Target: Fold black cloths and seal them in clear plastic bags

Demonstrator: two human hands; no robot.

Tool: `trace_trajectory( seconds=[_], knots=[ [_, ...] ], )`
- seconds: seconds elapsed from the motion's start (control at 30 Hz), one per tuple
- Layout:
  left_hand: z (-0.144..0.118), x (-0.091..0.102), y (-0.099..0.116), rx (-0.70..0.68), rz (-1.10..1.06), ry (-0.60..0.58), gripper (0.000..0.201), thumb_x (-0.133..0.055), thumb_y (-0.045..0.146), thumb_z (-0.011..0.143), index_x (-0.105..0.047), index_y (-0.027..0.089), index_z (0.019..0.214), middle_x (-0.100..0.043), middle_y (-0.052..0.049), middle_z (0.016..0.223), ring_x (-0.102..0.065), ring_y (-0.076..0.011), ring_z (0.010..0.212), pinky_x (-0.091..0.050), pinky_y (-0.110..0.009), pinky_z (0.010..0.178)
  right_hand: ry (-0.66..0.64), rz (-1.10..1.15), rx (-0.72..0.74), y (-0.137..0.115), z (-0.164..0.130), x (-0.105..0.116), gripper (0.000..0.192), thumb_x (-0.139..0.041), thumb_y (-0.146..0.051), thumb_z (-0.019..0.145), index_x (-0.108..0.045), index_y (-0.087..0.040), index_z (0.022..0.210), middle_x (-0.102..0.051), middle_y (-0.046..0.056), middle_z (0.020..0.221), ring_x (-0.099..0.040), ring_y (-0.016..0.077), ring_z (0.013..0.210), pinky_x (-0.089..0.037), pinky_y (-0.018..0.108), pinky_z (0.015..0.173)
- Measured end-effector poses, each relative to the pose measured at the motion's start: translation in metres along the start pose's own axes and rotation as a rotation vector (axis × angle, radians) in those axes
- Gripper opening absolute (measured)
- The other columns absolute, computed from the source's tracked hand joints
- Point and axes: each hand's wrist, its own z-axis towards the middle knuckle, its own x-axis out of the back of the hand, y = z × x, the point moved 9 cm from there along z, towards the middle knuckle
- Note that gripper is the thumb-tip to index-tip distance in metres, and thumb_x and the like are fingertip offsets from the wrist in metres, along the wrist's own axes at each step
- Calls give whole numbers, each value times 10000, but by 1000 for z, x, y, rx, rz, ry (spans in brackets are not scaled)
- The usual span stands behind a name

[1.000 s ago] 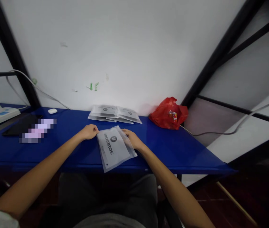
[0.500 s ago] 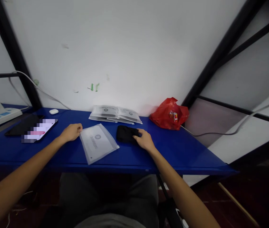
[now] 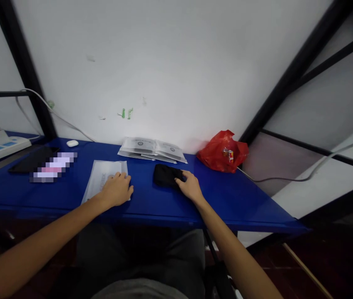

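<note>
My left hand [image 3: 118,189] lies with fingers spread over a frosted zip bag [image 3: 100,176] on the blue desk, covering part of its printed logo. To the right, my right hand [image 3: 190,185] grips the near right side of a black folded cloth [image 3: 164,175], thumb on top. The cloth rests on the desk, and its exact kind cannot be made out. Behind it, against the wall, lies a stack of similar frosted bags [image 3: 139,145] with dark printed logos.
A red plastic bag [image 3: 220,153] stands at the back right. At the left are a phone [image 3: 53,168] with a blurred screen, a black tablet-like slab [image 3: 28,161], a small white case [image 3: 72,143] and a white power strip [image 3: 5,148]. The blue desk [image 3: 241,199] has a front edge near my lap.
My left hand has moved right from the bag's left corner onto its surface. The bag has shifted left and turned. My right hand stays on the black cloth.
</note>
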Motion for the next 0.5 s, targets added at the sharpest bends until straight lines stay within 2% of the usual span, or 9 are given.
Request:
trace_trajectory(
  seconds=[0.13,0.33,0.43,0.5],
  knots=[
    [5,-10,-31,21,33,-29,347,-340,197,877,-572,92,1111,-595,-165,1125,-527,-304,1052,-436,-411,846,-14,-11,44,-7,-2,-5,228,-593,-281,777,-681,-137,930,-622,135,1170,-568,250,1080,-432,382,950],
    [11,-18,-78,104,21,-97,394,-334,106,833,-539,97,1169,-558,-157,1223,-531,-290,1084,-440,-377,851,-109,43,214,-28,-7,-19,302,-510,-389,861,-693,-156,918,-617,134,1186,-565,245,1099,-414,387,975],
    [13,-17,-88,178,49,-128,388,-366,81,794,-554,79,1133,-575,-173,1183,-539,-318,1066,-459,-398,818,-129,91,234,-30,-8,-17,343,-445,-393,896,-681,-167,999,-613,124,1207,-558,240,1128,-392,398,1007],
    [17,-12,-84,200,71,-78,382,-367,89,799,-551,66,1134,-575,-186,1170,-530,-328,1075,-462,-412,814,-111,119,236,-27,-6,-11,367,-410,-394,910,-643,-181,1098,-620,105,1204,-560,224,1131,-391,392,1015]
  ],
)
